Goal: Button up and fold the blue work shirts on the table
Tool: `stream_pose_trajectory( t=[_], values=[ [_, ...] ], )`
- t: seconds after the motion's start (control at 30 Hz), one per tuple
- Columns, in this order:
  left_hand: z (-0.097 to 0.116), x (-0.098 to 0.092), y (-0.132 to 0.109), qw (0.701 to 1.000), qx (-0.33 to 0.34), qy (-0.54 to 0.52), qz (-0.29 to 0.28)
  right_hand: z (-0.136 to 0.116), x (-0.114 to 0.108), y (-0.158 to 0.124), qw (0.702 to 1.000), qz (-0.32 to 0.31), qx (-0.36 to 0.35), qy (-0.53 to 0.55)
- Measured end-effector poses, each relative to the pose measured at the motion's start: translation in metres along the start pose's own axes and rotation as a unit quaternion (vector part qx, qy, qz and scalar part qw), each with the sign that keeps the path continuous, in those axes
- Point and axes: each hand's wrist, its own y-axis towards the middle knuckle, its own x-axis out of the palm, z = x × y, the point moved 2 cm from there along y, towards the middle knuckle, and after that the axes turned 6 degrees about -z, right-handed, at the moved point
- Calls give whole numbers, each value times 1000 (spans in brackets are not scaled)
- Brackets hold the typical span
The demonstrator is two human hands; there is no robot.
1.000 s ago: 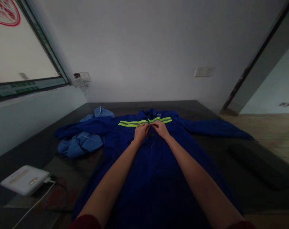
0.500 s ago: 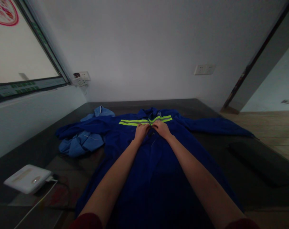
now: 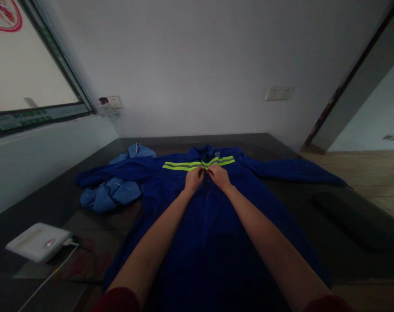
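Observation:
A dark blue work garment lies front up across the table, its sleeves stretched to both sides. A yellow-green reflective stripe crosses its chest. At the front opening, just below the stripe, my left hand pinches the edge of the cloth. Close beside it, my right hand pinches the other edge, fingertips almost meeting those of the left. Whatever fastening lies between the fingertips is too small and dim to make out. The collar points toward the wall.
A lighter blue crumpled garment lies partly under the left sleeve. On the dark table a white box-shaped device with a cable sits at left, and a black flat object at right. Wall sockets are above.
Both hands stay at the garment's front, with slight finger movement; the fingertips are a little farther apart. The view has shifted very slightly.

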Motion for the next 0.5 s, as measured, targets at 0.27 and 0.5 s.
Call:
stream_pose_trajectory(
  t=[0.27, 0.5],
  values=[
    [-2, 3, 2, 997, -14, -71, 41, -2, 0, -2, 1000, 13, 8, 2],
    [-9, 9, 4, 995, -14, -86, 39, 1, 3, -1, 999, 22, 0, 33]
  ],
)
